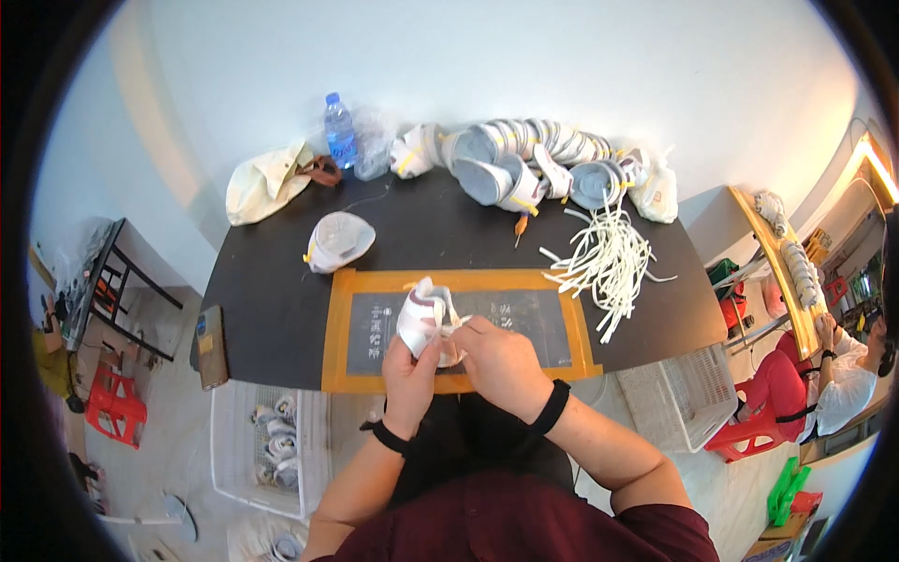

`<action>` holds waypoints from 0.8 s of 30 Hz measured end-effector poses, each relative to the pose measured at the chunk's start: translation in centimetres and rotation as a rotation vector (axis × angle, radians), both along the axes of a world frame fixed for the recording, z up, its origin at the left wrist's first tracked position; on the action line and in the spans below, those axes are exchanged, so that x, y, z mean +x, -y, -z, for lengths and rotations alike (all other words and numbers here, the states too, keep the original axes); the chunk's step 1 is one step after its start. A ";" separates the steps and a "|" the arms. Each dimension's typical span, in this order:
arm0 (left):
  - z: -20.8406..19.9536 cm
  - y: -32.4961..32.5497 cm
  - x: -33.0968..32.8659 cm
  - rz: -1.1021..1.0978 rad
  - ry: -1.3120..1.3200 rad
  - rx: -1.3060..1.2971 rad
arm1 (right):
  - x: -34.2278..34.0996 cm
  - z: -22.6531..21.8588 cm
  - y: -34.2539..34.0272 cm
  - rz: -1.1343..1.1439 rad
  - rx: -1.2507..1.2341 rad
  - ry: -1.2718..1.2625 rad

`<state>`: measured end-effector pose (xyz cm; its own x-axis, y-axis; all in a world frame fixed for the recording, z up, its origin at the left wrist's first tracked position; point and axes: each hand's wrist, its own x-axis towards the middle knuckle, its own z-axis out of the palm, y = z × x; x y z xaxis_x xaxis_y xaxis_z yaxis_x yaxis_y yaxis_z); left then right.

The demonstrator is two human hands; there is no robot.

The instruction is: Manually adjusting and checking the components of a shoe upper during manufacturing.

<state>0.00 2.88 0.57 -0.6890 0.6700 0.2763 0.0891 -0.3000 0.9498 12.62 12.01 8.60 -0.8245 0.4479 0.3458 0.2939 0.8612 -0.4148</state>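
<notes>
A small white shoe upper (421, 317) with mauve patches is held over the near part of the table. My left hand (409, 373) is closed around its lower left side, thumb on the front. From the right, my right hand (501, 363) pinches at the upper's right edge with fingers curled; whether a lace is also between the fingertips is hidden. Below the hands lies a dark mat (552, 347) framed in yellow tape. Another white shoe upper (341, 242) rests beyond it to the left. A loose bundle of white shoelaces (609, 262) spreads at the right.
Nested shoe uppers (534, 140) line the table's back, near a water bottle (340, 131) and cream bag (269, 184). A phone (212, 347) lies at the left edge. Below stand white crates (225, 450), (679, 398). A seated person (833, 384) works at the right.
</notes>
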 end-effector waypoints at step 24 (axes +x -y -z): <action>-0.4 -0.5 0.4 -0.195 -0.380 -0.184 | -2.3 0.5 -3.7 -0.412 0.007 0.332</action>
